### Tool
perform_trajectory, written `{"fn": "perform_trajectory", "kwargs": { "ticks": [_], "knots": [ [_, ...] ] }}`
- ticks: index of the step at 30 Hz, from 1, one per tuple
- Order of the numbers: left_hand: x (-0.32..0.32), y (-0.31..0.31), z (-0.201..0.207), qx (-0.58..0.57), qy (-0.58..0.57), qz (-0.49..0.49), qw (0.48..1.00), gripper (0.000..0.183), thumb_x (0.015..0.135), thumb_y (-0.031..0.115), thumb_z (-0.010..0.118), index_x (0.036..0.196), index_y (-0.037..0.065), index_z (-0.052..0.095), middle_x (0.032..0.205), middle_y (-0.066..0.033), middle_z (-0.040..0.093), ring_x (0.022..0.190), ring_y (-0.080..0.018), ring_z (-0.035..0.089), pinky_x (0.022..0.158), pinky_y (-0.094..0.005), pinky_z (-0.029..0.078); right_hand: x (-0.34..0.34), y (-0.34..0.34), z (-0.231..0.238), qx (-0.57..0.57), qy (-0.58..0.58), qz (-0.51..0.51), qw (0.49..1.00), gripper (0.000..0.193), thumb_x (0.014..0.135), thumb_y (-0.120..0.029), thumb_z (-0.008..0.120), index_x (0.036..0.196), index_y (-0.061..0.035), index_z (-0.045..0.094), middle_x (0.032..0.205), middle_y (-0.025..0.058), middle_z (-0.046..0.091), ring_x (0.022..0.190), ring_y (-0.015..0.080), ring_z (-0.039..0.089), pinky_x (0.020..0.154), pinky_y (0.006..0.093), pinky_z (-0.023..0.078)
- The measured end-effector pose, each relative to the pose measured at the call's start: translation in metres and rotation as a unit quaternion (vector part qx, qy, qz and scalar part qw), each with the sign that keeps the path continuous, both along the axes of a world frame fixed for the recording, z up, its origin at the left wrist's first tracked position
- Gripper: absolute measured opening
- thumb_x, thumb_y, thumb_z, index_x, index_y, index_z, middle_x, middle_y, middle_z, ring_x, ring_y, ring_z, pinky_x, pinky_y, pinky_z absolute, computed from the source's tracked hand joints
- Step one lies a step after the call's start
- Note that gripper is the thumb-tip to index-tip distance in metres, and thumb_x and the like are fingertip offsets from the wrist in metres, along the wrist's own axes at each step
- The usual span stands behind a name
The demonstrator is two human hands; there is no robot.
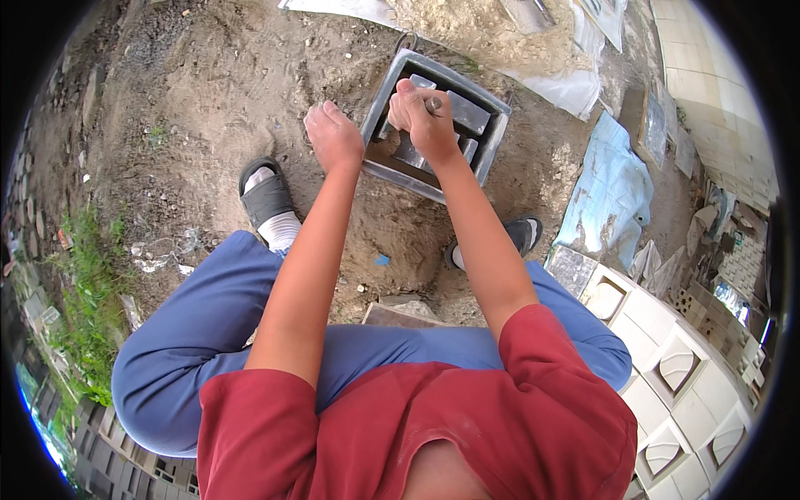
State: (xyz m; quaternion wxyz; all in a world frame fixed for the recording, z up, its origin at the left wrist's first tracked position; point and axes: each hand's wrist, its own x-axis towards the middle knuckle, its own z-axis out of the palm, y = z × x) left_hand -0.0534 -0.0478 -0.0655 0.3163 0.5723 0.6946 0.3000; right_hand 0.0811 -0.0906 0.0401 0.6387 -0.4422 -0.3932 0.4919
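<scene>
A grey rectangular box mould [433, 191] with thick walls sits on the dirt in front of me. Inside it are several grey blocks [468, 113] with dark gaps between them. Over the mould, my right hand [423, 125] is closed around a short round handle [433, 105], whose blunt end sticks out of the fist; the tool's lower part is hidden. My left hand [333, 137] is just outside the mould's left wall, its wrist close to the rim. Its fingers are curled, and whatever may be under them is hidden.
My sandalled feet [268, 200] stand either side of the mould. A wire loop [406, 42] rises at its far edge. Beyond lie a sand heap [462, 25] and white sheeting [575, 90]. Blue sheeting [608, 187] and stacked pale patterned blocks [658, 358] are at right, green weeds [92, 292] at left.
</scene>
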Motion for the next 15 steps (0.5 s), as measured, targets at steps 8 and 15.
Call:
{"fn": "perform_trajectory", "kwargs": {
  "ticks": [8,15],
  "knots": [
    [0.000,0.000,0.006,-0.015,0.024,0.007,1.000,0.044,0.112,0.033,0.035,0.115,-0.002,0.061,0.134,-0.0277,0.060,0.130,-0.0462,0.050,0.112,-0.0550,0.039,-0.025,-0.016,0.038,-0.016,-0.024,-0.053,0.998,0.053,0.111,-0.020,0.057,0.062,-0.0035,0.045,0.057,-0.0037,0.041,0.055,0.0062,0.033,0.050,0.0305,0.025],
    [0.003,-0.002,0.005,0.022,0.011,0.018,1.000,0.044,0.112,0.032,0.036,0.117,-0.002,0.063,0.132,-0.0281,0.061,0.128,-0.0460,0.053,0.112,-0.0538,0.041,-0.043,-0.025,0.032,0.016,-0.111,-0.070,0.991,0.044,0.105,-0.015,0.061,0.067,0.0031,0.048,0.057,0.0014,0.041,0.056,0.0091,0.034,0.051,0.0332,0.029]
  ]
}}
